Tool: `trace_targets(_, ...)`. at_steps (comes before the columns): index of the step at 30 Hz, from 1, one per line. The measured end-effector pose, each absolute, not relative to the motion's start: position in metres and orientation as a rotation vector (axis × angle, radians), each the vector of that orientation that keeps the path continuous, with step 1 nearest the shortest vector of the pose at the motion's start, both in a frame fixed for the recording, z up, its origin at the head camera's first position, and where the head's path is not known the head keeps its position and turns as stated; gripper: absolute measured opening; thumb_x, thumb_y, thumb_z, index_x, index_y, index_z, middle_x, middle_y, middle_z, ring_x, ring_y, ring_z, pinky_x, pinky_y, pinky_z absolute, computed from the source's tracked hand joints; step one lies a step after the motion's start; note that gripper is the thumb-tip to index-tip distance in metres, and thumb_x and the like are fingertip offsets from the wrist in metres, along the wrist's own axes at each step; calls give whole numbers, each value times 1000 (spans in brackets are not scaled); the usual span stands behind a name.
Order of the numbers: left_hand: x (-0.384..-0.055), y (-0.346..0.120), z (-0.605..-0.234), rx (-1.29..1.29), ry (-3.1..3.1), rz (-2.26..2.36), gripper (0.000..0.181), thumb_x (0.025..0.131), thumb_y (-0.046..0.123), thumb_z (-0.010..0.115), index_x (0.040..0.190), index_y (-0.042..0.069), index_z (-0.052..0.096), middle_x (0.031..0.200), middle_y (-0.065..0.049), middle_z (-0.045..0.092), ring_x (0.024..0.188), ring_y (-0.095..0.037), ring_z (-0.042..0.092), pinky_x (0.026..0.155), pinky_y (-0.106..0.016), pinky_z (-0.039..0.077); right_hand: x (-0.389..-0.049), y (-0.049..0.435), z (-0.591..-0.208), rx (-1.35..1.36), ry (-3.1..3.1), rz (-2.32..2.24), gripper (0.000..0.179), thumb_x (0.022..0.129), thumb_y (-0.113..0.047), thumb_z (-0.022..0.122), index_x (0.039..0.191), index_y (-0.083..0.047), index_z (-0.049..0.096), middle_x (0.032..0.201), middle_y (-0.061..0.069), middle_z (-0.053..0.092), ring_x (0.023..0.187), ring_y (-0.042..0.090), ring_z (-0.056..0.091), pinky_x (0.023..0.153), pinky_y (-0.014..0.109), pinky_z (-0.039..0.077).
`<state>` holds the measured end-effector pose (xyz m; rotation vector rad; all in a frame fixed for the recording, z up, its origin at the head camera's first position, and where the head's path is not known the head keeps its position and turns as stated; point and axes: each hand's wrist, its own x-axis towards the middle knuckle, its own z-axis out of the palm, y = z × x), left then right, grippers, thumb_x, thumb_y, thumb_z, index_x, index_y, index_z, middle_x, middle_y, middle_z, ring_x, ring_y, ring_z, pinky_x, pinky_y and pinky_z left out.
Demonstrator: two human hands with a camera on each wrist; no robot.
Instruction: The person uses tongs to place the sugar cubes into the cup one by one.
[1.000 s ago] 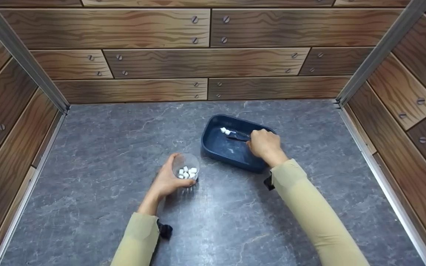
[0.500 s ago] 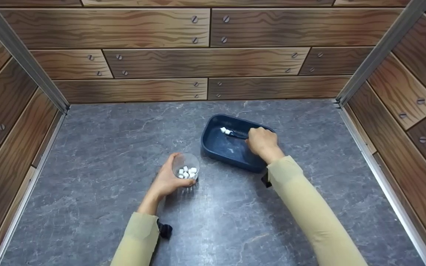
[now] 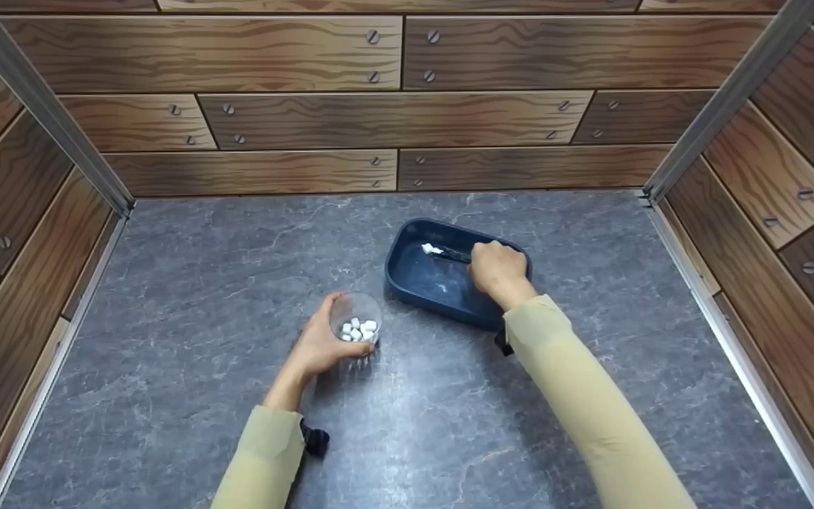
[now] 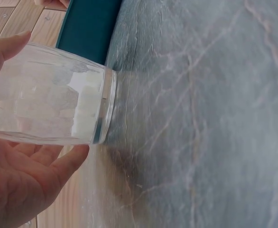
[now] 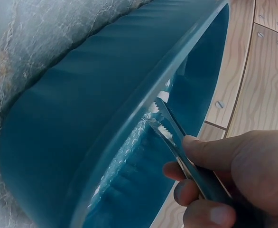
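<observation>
My left hand [image 3: 319, 348] holds a clear glass [image 3: 355, 305] around its side. Several white cubes [image 3: 359, 330] lie at the bottom of it. In the left wrist view the glass [image 4: 39, 95] stands on the grey surface, thumb on one side and fingers on the other. My right hand [image 3: 500, 272] grips metal tongs [image 5: 186, 166] inside a dark blue basin [image 3: 425, 302]. The toothed tips are spread a little apart beside a white cube [image 5: 163, 96]; whether they touch it I cannot tell. Small white cubes [image 3: 427, 248] lie near the basin's far left corner.
The basin's raised wall [image 5: 72, 118] stands between the tongs and the grey marbled surface [image 3: 202, 283]. Wood-patterned panels [image 3: 393, 120] enclose the back and both sides, with metal strips [image 3: 739, 367] along the side edges.
My right hand has shifted slightly left, bringing the tongs onto the nearer white cube, now partly covered in the head view. My left hand and the glass stay in place.
</observation>
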<state>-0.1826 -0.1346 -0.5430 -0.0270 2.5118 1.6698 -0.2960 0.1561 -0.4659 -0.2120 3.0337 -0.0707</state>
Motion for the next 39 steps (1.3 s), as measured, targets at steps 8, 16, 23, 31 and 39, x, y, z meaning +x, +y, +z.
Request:
trace_targets(8, -182, -134, -543, -29, 2515, 1664, 104, 60, 26, 94, 147, 15, 38, 142, -21, 44, 124, -36, 46, 101, -52, 39, -297, 154, -467, -195, 3028, -91, 22, 96, -21, 61, 97, -2, 72, 93, 20, 69, 77, 38, 66, 65, 53, 55)
trace_targets(16, -182, -134, -542, -42, 2516, 1657, 105, 61, 26, 94, 148, 15, 36, 142, -21, 44, 124, -36, 46, 99, -51, 40, -298, 154, -467, -172, 3008, -96, 23, 97, -20, 59, 100, -1, 72, 96, 20, 69, 79, 38, 67, 67, 54, 55)
trace_targets(23, -181, -134, -542, -50, 2510, 1659, 104, 61, 25, 94, 148, 16, 37, 144, -21, 42, 125, -37, 46, 99, -52, 40, -297, 154, -466, -156, 3004, -114, 22, 96, -19, 59, 102, -1, 71, 99, 21, 69, 82, 39, 67, 67, 55, 55)
trace_targets(31, -182, -134, -544, -40, 2505, 1679, 104, 61, 24, 94, 147, 15, 38, 142, -20, 45, 123, -36, 48, 99, -52, 41, -296, 154, -465, -148, 3015, -121, 22, 95, -18, 59, 102, -1, 71, 101, 21, 69, 85, 40, 67, 68, 55, 54)
trace_targets(39, -183, -134, -544, -40, 2513, 1673, 105, 60, 26, 94, 148, 15, 37, 142, -20, 44, 124, -35, 46, 100, -51, 40, -294, 156, -464, -155, 3013, -115, 23, 94, -18, 61, 105, 0, 69, 104, 22, 68, 88, 41, 66, 70, 56, 54)
